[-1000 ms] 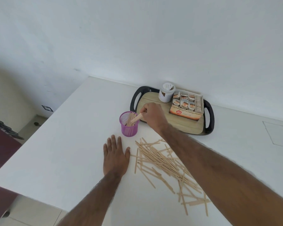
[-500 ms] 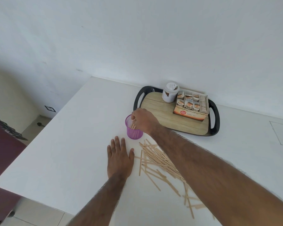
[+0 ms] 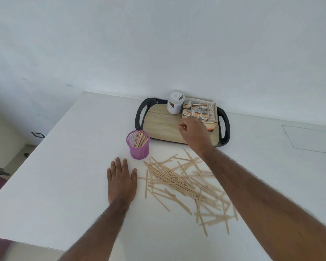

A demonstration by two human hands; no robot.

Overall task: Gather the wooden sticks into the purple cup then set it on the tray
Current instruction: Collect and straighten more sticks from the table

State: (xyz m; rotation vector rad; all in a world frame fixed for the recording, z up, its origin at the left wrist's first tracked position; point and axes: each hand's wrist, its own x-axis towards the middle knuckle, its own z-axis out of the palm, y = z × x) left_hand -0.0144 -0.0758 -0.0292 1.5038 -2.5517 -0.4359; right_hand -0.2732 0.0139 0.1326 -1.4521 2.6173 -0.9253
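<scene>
The right hand [image 3: 193, 133] is hovering empty, fingers loosely curled, while the wooden sticks [image 3: 184, 183] are lying below it, slanting toward the flat, spread left hand [image 3: 121, 180], beyond which the purple cup [image 3: 138, 145] is standing.

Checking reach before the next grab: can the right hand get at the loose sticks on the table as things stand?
Probably yes. The right hand is empty, raised over the tray, and the loose sticks lie uncovered just below its forearm. The left hand rests flat beside the pile, not on it.
</scene>
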